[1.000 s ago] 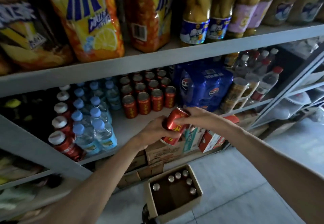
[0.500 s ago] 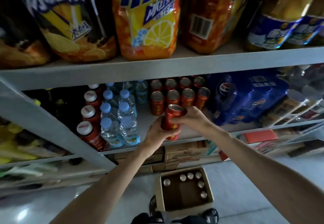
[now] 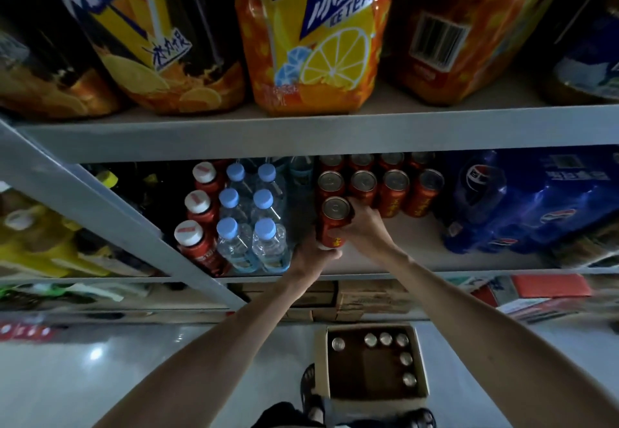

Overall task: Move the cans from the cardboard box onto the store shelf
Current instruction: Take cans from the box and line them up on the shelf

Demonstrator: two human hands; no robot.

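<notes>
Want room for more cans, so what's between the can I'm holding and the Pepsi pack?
Head view: only your right hand, gripping the can, then bare shelf up to the Pepsi pack; shelved cans stand behind.

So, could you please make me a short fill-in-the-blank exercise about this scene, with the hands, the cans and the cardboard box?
1. The held can, gripped by the left hand and the right hand, is ___ in colour.
2. The cardboard box has ___ cans in it.
3. The water bottles to the left of the held can have ___ caps.

Missing words: red; six; blue.
</notes>
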